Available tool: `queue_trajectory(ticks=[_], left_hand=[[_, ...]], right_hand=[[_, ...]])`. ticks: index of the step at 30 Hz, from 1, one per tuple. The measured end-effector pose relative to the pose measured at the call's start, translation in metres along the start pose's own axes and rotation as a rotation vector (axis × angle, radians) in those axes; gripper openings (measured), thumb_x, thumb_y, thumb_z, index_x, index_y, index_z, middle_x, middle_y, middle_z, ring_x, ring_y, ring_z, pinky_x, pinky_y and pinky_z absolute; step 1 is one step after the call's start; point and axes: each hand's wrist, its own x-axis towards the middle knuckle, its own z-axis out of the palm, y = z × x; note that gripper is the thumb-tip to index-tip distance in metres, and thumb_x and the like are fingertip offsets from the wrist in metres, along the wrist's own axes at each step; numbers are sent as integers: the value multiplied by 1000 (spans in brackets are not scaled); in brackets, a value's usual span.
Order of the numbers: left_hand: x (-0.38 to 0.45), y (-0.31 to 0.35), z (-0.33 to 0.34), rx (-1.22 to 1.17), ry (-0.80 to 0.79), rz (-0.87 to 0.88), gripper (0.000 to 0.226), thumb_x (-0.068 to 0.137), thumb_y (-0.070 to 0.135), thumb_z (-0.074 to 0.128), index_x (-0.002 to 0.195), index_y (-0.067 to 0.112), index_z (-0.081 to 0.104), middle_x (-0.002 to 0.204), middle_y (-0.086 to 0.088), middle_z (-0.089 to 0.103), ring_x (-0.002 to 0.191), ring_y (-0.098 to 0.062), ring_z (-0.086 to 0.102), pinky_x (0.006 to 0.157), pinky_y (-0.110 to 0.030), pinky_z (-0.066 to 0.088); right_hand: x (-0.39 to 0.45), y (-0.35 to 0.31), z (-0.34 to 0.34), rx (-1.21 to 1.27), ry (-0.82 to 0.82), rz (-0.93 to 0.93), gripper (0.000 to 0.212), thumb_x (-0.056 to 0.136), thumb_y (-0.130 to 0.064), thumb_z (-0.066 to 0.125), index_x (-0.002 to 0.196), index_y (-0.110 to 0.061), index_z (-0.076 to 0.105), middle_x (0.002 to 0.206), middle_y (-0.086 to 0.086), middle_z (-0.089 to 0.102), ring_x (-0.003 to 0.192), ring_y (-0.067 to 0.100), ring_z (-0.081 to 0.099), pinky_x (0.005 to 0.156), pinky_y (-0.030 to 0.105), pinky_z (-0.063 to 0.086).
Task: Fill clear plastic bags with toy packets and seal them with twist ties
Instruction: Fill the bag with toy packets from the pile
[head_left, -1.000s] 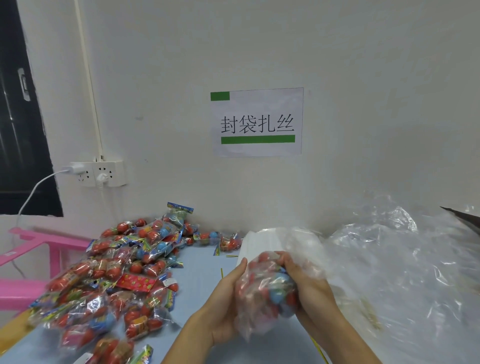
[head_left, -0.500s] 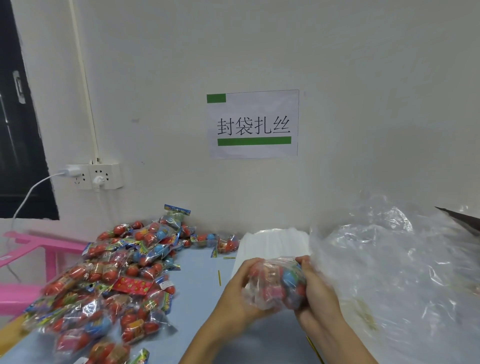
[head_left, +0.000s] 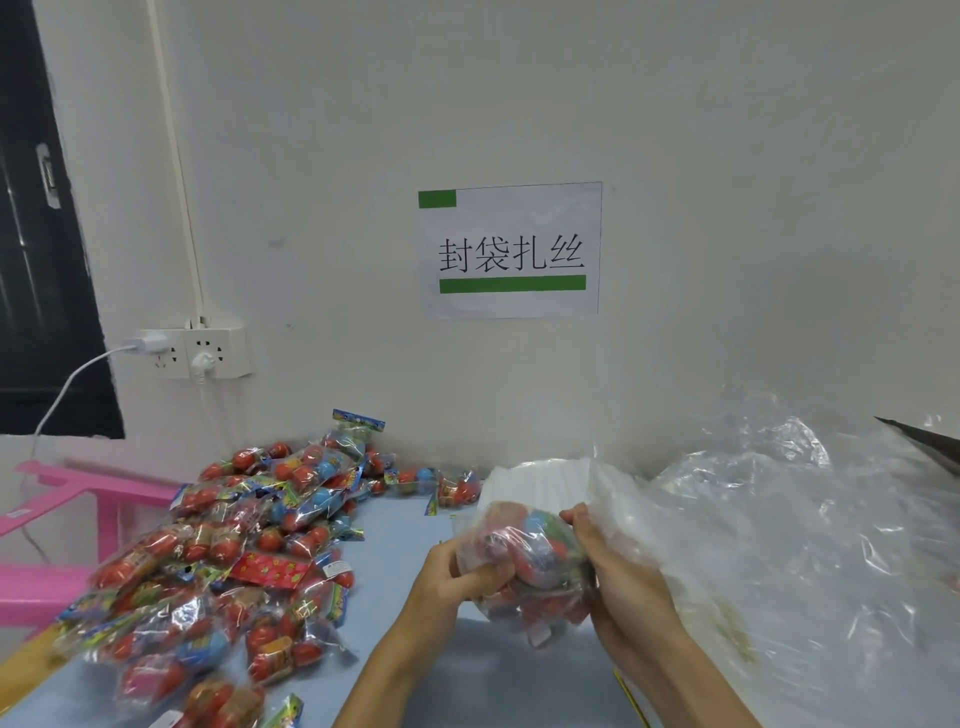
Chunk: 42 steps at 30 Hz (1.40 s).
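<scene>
Both hands, left (head_left: 447, 577) and right (head_left: 618, 582), now grip the filled bag (head_left: 524, 561) tipped sideways between them, lower than before, seemingly ready for tying.

we see a pale blue flat table (head_left: 400, 525) carrying a heap of red-and-blue toy packets (head_left: 249, 561), crumpled clear plastic sheeting (head_left: 789, 561) and a white stack of bags (head_left: 535, 480).
</scene>
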Motion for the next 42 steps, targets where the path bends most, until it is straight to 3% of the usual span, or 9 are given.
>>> queue_trajectory(ticks=[4,11,16,20,24,28,32,36,42], left_hand=[[1,-1,2,-55,13,-45,59,69,57,67,105,12,75,106,-21,73,101,-35,70,92,-44,54],[4,3,7,-359,106,-204,55,76,49,69,112,8,74,116,-25,69,108,-43,67,101,-54,50],[8,5,4,-548,76,-256,32,84,36,65,101,11,77,111,-26,69,98,-40,68,98,-55,51],[6,3,7,-391,67,-399,53,82,55,65,118,16,71,120,-18,70,111,-38,66,98,-49,51],[2,4,10,-257,-45,-466,79,67,72,70,127,20,63,119,-15,70,97,-37,69,80,-43,56],[3,-2,8,-293,-91,-307,87,68,42,85,140,39,37,141,-6,52,111,-32,68,87,-52,57],[-3,-5,21,16,-244,-98,111,63,10,90,141,56,27,137,21,48,116,-13,65,89,-37,58],[-3,-8,32,103,-128,9,75,68,18,87,124,45,45,118,21,63,105,-12,68,77,-26,57],[0,-7,28,-13,108,-125,51,60,57,78,105,35,68,102,0,74,82,-23,74,52,-37,56]], right_hand=[[-3,-4,-2,-33,-94,-39,44,77,-39,69,97,1,74,94,19,76,83,32,74,69,37,59],[-2,0,-4,-36,-232,-48,41,84,-26,69,108,8,70,113,28,69,109,44,66,100,58,49],[2,1,-12,-193,-387,-54,41,79,-39,77,111,-14,77,116,13,73,111,28,69,94,45,54],[5,1,-9,-246,-177,-108,39,66,-44,79,95,-18,81,98,8,78,97,26,74,87,46,58],[13,5,-14,-188,91,-89,32,71,-37,83,87,-10,80,88,10,78,91,32,74,88,51,58],[22,12,-21,-139,315,-61,30,72,-33,86,77,-5,77,81,14,77,89,38,73,87,56,57],[26,18,-25,-112,423,-37,31,73,-32,87,67,-5,73,72,13,75,81,35,73,83,58,58],[28,21,-26,-80,441,-15,33,72,-32,88,72,-3,73,76,13,74,82,34,72,81,56,59],[29,18,-26,-167,369,-57,32,74,-38,86,78,-8,76,68,-2,75,73,18,69,76,37,56]])
